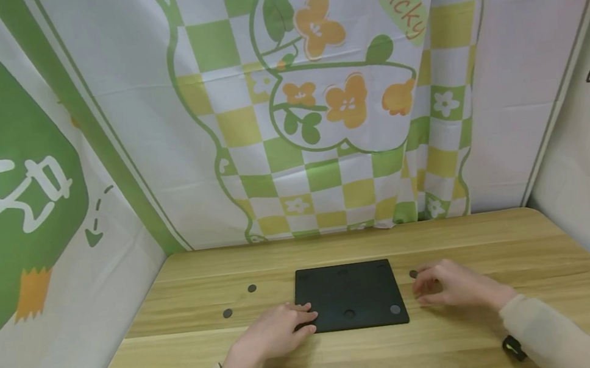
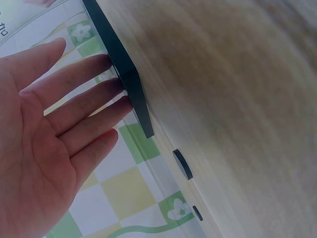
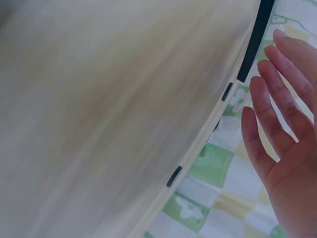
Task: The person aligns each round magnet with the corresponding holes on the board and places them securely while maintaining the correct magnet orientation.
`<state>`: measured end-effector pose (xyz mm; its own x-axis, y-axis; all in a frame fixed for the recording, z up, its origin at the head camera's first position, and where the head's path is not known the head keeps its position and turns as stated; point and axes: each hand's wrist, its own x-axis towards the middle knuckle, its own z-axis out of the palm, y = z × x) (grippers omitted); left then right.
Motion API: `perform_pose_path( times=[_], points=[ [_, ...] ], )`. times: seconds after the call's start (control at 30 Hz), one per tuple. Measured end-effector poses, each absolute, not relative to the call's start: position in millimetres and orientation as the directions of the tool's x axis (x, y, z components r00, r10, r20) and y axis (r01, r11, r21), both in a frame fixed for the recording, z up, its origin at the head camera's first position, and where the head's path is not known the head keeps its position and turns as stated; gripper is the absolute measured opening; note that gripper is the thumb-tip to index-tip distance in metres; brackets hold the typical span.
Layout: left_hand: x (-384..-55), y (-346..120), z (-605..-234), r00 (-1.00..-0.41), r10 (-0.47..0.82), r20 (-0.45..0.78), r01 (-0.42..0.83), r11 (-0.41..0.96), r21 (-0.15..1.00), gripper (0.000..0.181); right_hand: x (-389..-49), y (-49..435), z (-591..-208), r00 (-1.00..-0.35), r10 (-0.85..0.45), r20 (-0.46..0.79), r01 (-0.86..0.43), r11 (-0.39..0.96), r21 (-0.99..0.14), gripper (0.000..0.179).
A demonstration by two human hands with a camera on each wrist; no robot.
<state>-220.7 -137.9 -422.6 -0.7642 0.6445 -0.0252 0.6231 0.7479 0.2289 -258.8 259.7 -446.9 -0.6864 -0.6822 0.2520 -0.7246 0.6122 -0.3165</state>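
A flat black board (image 1: 365, 289) with round recesses lies on the wooden table. One grey disc (image 1: 395, 309) sits at its front right corner. My left hand (image 1: 276, 332) rests its fingers on the board's left edge; in the left wrist view the fingertips (image 2: 118, 85) touch the dark edge. Beyond the board's right side, my right hand (image 1: 453, 284) hovers with bent, relaxed fingers beside a small dark disc (image 1: 413, 274). The right wrist view shows nothing in its fingers (image 3: 262, 101), and a disc (image 3: 227, 91) lies near them.
Two dark discs, a farther one (image 1: 252, 288) and a nearer one (image 1: 227, 313), lie left of the board. Another disc (image 3: 174, 176) shows on the table in the right wrist view. A patterned curtain (image 1: 316, 175) hangs behind the table (image 1: 361, 360).
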Motion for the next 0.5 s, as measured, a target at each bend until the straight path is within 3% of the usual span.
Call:
perform_pose_path(
  times=[0.5],
  points=[
    [-222, -139, -423, -0.758, 0.652, -0.028, 0.629, 0.741, 0.235, 0.037, -261, 279, -448, -0.738, -0.630, 0.243, -0.673, 0.656, -0.343, 0.012]
  ],
)
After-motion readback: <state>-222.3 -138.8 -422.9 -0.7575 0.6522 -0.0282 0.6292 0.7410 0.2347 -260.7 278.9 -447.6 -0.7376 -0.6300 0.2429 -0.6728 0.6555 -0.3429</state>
